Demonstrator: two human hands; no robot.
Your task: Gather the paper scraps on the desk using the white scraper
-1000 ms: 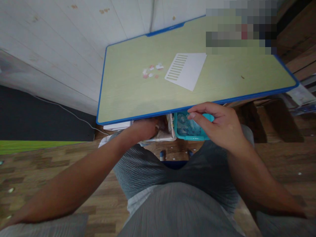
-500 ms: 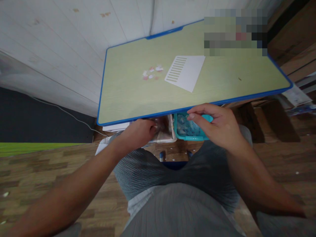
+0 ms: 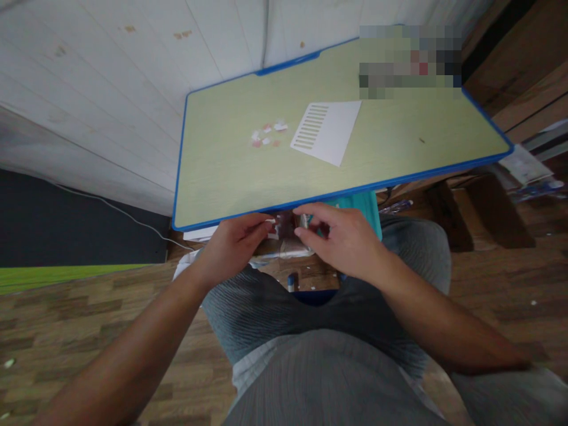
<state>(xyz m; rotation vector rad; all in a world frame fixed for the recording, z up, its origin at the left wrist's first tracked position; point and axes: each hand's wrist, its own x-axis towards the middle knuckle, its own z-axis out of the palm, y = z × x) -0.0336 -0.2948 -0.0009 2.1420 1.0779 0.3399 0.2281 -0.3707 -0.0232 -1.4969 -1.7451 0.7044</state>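
Note:
My left hand (image 3: 233, 244) is closed in a pinch at the desk's front edge. A little white shows by its fingertips, too small to name. Between my hands is a dark brown, clear-looking plastic packet (image 3: 286, 226) in a pale container (image 3: 295, 251) under the desk edge. My right hand (image 3: 344, 236) reaches over from the right, thumb and forefinger curved and apart, beside the packet. Behind it, partly covered, is a teal plastic basket (image 3: 370, 213). On the desk lie a white card with a row of slots (image 3: 339, 133) and several small white and pinkish scraps (image 3: 266, 141).
The pale green desk (image 3: 222, 171) has a blue rim and stands against a white panelled wall (image 3: 110, 65). A blurred-out patch covers its back right corner. My legs are beneath it. A cable (image 3: 128, 216) runs down at the left, and small scraps dot the wooden floor (image 3: 89, 337).
My right hand has moved left, from above the teal basket to the brown packet. My left hand has shifted slightly left, its fingertips now showing. The view has turned a little.

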